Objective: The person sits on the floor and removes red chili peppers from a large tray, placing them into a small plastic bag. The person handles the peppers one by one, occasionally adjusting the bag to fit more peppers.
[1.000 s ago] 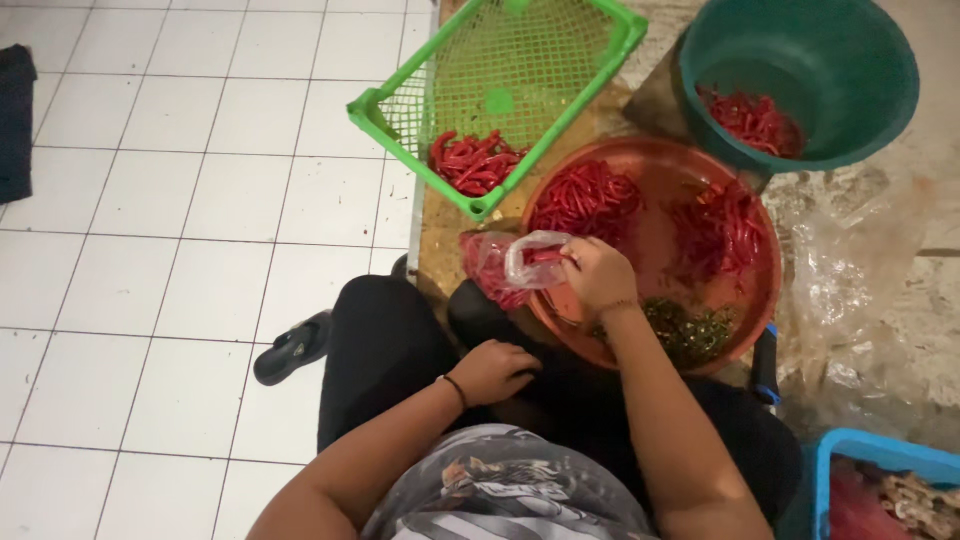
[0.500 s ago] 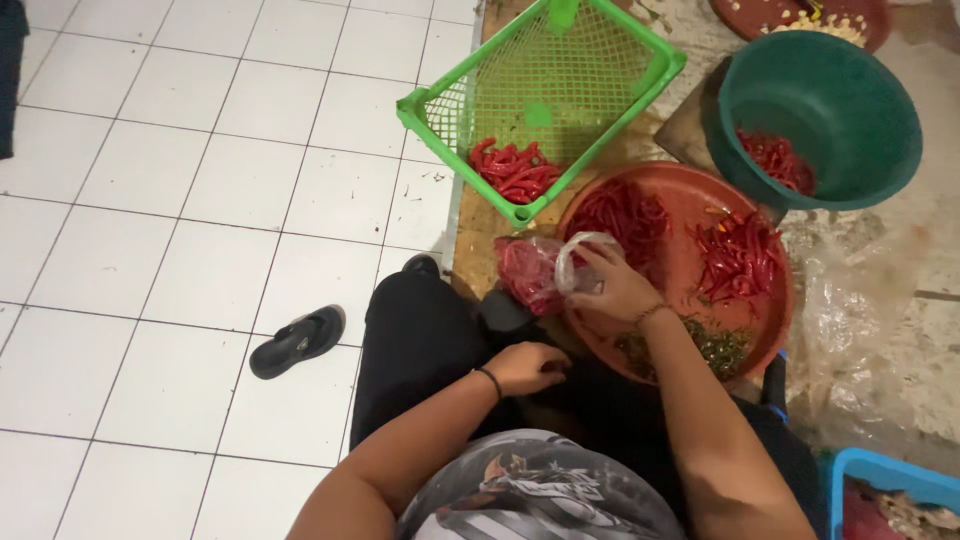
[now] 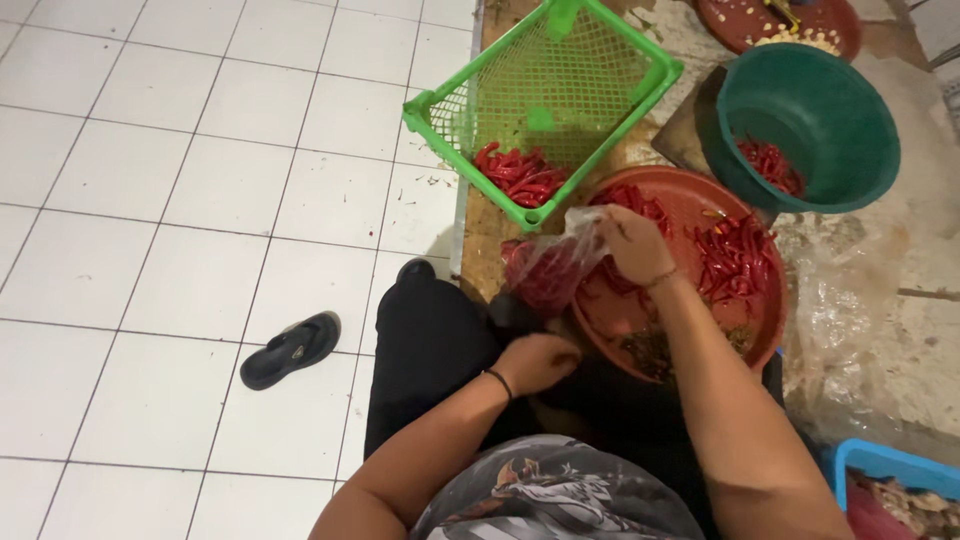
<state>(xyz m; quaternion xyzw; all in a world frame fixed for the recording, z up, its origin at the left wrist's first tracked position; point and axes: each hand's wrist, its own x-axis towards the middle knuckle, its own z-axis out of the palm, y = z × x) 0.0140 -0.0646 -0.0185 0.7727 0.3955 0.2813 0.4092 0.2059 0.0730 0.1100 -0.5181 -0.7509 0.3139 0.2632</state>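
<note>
1. A clear plastic bag [image 3: 552, 262] stuffed with red chillies hangs at the near left rim of a round red-brown tray [image 3: 762, 330], partly over the person's black-trousered lap.
2. The right hand [image 3: 632, 243] reaches forward from a bent arm, palm down over the tray, and its grip pinches the bag's gathered upper edge; the bag's bulk sags just left of and below those fingers.
3. The left hand [image 3: 538, 360] is curled low against the lap, just below the bag, wrist bearing a dark band; whether its grip holds anything cannot be told, since the fingers are tucked under.
4. On the tray lie loose red chillies [image 3: 735, 262] in heaps to the right of the right hand, with a dark patch of stems near the tray's near edge.
5. Beyond the tray, a green mesh basket [image 3: 640, 110] sits tilted, a small heap of chillies in its near corner, close to the bag.
6. A dark green basin [image 3: 850, 150] stands to the right of the basket, touching the tray's far rim, with a few chillies inside.
7. To the left spreads open white tiled floor [image 3: 200, 200], with one black sandal [image 3: 290, 348] lying on it, well apart from the hands.
8. A blue tub's [image 3: 880, 465] corner shows at the lower right.
</note>
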